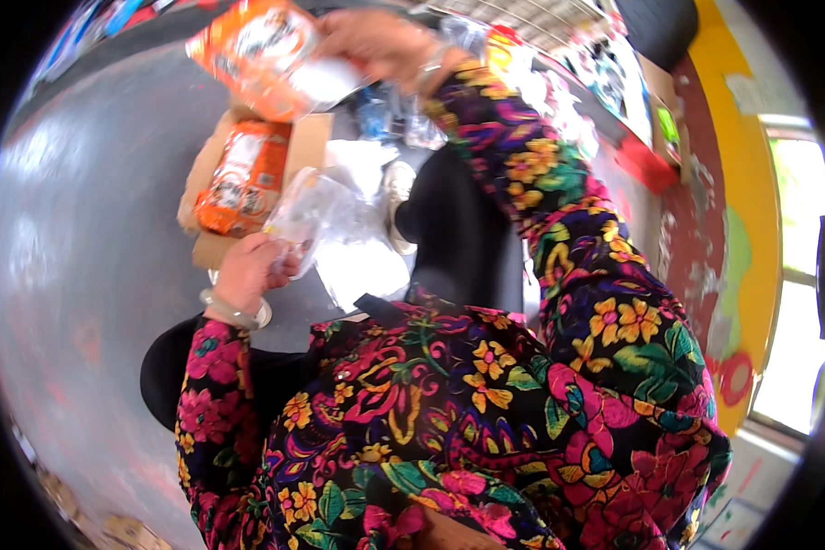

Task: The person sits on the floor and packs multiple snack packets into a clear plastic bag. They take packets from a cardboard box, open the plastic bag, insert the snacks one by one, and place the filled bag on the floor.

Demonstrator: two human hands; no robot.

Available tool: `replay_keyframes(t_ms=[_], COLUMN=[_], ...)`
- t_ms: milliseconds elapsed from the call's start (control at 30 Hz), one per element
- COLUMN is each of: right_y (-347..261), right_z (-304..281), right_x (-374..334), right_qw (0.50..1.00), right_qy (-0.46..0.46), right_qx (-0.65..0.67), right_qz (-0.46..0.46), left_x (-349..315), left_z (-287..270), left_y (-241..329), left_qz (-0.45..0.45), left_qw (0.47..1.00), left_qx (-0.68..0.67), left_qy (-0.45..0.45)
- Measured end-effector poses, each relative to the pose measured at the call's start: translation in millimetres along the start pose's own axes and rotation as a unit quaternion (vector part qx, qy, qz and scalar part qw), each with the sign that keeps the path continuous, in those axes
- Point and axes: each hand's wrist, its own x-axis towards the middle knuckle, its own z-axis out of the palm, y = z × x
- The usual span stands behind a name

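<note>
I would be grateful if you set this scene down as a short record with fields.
Left hand: grip closed on a clear plastic bag; the hand is beside the carton's near end
Right hand: grip closed on the edge of a glossy orange packet; the hand is farther forward than the left
Carton: open cardboard box, flaps spread, with orange packaging inside
Floor: grey, with white sheet material near the feet, paper or plastic unclear
Sleeves: dark floral print
</note>
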Motion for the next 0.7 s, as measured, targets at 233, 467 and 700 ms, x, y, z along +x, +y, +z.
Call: replay_keyframes(t_ms=[233, 467, 700], right_y=[97.6, 400.5, 500.6], right_z=[-214.8, -179.7, -74.3], right_x=[-222.4, -359.7, -358.1], right_qw=[0.948, 0.825, 0.598], right_qy=[0.292, 0.484, 0.572], right_qx=[-0.022, 0.277, 0.482], right_qz=[-0.127, 0.088, 0.288], left_x=[8.0, 21.2, 16.5], left_z=[17.8, 10.9, 6.1], left_y=[-2.1, -13.9, -8.8], left_qz=[0.018, 0.001, 0.006], left_qw=[0.999, 0.999, 0.996], left_qx=[-0.023, -0.032, -0.044], left_qy=[-0.012, 0.019, 0.076])
